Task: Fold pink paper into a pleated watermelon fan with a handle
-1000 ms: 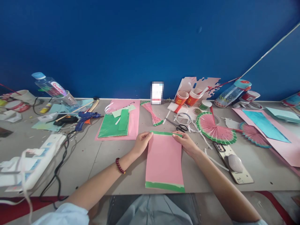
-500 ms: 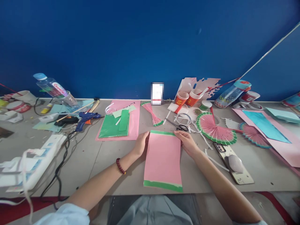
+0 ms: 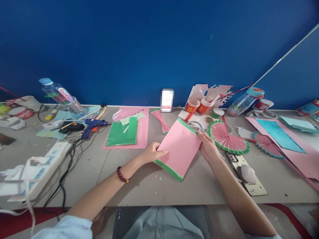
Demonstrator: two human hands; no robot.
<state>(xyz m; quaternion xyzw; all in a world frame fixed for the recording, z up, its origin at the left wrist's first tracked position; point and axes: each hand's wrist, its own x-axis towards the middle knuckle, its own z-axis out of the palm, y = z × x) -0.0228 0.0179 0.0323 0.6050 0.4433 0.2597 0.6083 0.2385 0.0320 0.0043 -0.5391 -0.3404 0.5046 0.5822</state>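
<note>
Over the grey tabletop (image 3: pixel 154 196), left hand (image 3: pixel 152 153) pinches the green-edged, rectangular pink paper sheet (image 3: pixel 178 147); right hand (image 3: pixel 208 147) clasps its far-right corner.

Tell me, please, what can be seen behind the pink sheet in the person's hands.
Beyond the pink sheet, part of a white coil and a folded pink-and-green fan show. Whatever lies directly beneath the sheet is covered and cannot be seen.

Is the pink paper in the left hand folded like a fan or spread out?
Spread out. The paper, held in the left hand, shows one broad face without pleats, with green edges at opposite ends.
</note>
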